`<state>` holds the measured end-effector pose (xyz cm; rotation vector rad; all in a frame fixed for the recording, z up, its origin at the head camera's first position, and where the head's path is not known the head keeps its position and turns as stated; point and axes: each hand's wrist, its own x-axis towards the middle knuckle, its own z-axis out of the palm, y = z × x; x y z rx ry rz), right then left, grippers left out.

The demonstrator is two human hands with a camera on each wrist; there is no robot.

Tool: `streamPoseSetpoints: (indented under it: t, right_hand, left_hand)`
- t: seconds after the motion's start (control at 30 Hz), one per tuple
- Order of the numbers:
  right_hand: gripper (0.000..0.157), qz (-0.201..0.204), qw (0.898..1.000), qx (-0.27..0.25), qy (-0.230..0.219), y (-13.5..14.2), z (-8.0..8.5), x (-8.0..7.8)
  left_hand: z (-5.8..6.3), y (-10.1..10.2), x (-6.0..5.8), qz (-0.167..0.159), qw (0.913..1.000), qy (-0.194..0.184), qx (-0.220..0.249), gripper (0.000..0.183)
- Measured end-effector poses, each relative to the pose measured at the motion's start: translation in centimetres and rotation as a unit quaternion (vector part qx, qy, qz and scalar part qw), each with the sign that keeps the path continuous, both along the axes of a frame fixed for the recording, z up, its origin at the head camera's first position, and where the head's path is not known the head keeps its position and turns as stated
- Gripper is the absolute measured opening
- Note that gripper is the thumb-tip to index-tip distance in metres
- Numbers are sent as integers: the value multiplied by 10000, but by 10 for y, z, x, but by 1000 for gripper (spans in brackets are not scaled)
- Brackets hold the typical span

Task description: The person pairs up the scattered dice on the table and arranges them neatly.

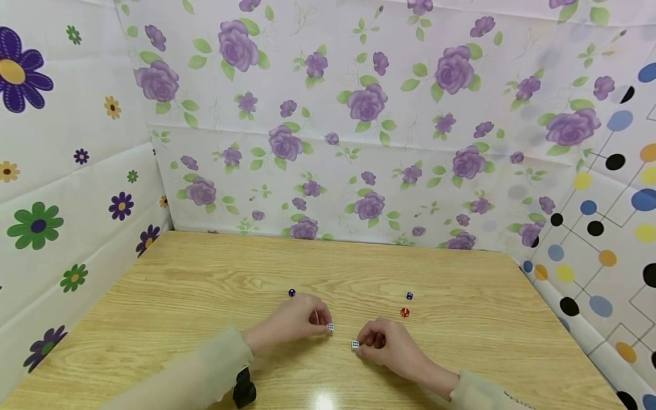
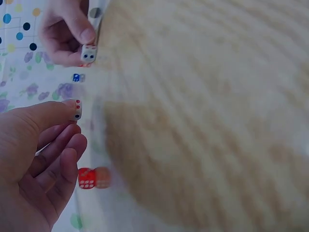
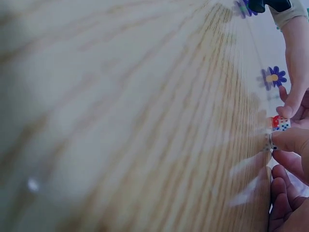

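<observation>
My left hand [image 1: 299,320] pinches a white die [image 1: 330,327] between thumb and fingertip. Its thumb and the die [image 2: 77,109] show at the left of the left wrist view. To the right and nearer the front edge, my right hand [image 1: 392,347] pinches another white die [image 1: 355,345] at its fingertips, close to the tabletop. In the right wrist view that die is mostly hidden by the thumb. A red die [image 2: 87,179] stands on the table beyond the left hand, which seems to cover it in the head view.
A blue die [image 1: 291,292] lies behind the left hand. Behind the right hand lie another blue die [image 1: 409,295] and a red die [image 1: 405,312]. The wooden table [image 1: 230,262] is bordered by flowered cloth [image 1: 318,142]. A black device [image 1: 244,389] sits under the left sleeve.
</observation>
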<state>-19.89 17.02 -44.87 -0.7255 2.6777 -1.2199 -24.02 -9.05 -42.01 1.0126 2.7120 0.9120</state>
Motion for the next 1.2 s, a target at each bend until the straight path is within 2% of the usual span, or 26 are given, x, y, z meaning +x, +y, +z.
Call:
streamPoseSetpoints:
  t: [0.33, 0.7, 1.2]
  right_hand:
    - [8, -28, 10000, 48, 40, 1, -2, -2]
    - [8, 1, 10000, 39, 74, 1, -3, -2]
    - [8, -8, 10000, 40, 48, 1, -2, -1]
  left_hand:
    - [-9, 10, 6, -48, 10000, -22, 2, 6]
    - [-11, 11, 11, -145, 9999, -51, 68, 7]
    - [-16, 25, 19, -154, 9990, -258, 324, 7]
